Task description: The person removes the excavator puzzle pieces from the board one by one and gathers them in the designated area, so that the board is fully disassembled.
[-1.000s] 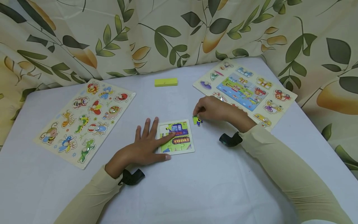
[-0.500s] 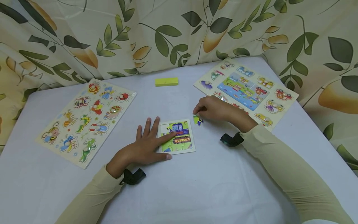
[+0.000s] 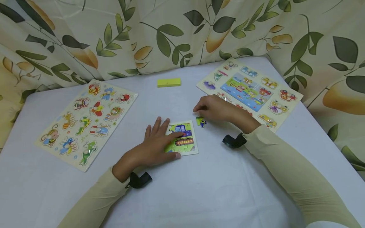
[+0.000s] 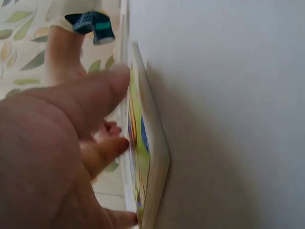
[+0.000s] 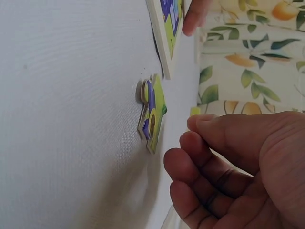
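My left hand (image 3: 152, 148) lies with spread fingers over the left part of a small framed jigsaw puzzle (image 3: 186, 145), its index finger across the picture of a blue tracked vehicle. Up close in the left wrist view, the thumb (image 4: 102, 90) is at the puzzle's edge. A loose green jigsaw piece (image 3: 198, 121) with a blue and yellow shape rests on the table, right of the frame. Just above it is my right hand (image 3: 215, 107), fingers loosely curled and thumb near the index tip. The right wrist view shows a gap between this hand and the piece (image 5: 153, 112).
An insect peg puzzle board (image 3: 108, 126) lies at the left of the white-covered table (image 3: 194, 190). A vehicle peg puzzle board (image 3: 288, 109) sits at the back right, partly under the right forearm. A yellow block (image 3: 169, 83) lies at the back, before a leaf-patterned curtain (image 3: 176, 31).
My right hand has shifted slightly left and away from the loose jigsaw piece, which stays in place. My left hand has slid a little to the right over the framed puzzle.
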Available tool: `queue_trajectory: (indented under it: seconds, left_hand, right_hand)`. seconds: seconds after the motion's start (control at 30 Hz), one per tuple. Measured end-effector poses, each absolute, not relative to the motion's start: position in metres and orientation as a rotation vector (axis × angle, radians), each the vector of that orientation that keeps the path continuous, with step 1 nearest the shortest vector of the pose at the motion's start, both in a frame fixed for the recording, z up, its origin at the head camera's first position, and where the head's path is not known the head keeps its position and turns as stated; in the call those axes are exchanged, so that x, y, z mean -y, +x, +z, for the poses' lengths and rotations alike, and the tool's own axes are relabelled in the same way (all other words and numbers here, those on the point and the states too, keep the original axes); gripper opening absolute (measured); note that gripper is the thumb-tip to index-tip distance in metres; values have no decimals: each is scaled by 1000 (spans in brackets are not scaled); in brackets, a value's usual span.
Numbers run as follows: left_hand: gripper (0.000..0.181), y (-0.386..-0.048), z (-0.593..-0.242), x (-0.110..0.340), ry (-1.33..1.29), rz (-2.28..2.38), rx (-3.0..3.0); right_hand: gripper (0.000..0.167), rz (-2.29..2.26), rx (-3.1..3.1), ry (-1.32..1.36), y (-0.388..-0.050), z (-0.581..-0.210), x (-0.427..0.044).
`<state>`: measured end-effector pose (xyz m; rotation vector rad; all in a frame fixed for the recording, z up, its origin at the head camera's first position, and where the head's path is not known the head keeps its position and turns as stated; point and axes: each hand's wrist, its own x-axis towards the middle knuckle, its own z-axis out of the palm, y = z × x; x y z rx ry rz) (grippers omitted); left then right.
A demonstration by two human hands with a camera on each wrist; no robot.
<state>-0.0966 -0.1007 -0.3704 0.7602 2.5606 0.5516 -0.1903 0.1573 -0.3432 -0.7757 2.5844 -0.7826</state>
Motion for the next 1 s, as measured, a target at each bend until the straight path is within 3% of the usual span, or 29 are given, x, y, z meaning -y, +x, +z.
queue_trajectory:
  seconds: [0.47, 1.0]
  left_hand:
    - [72, -94, -370, 91, 706, 494, -2501]
    - [64, -95, -373, 92, 641, 477, -2470]
  right_hand:
    - [21, -860, -2560, -816, -190, -343, -138]
    - [18, -877, -2418, -912, -187, -345, -113]
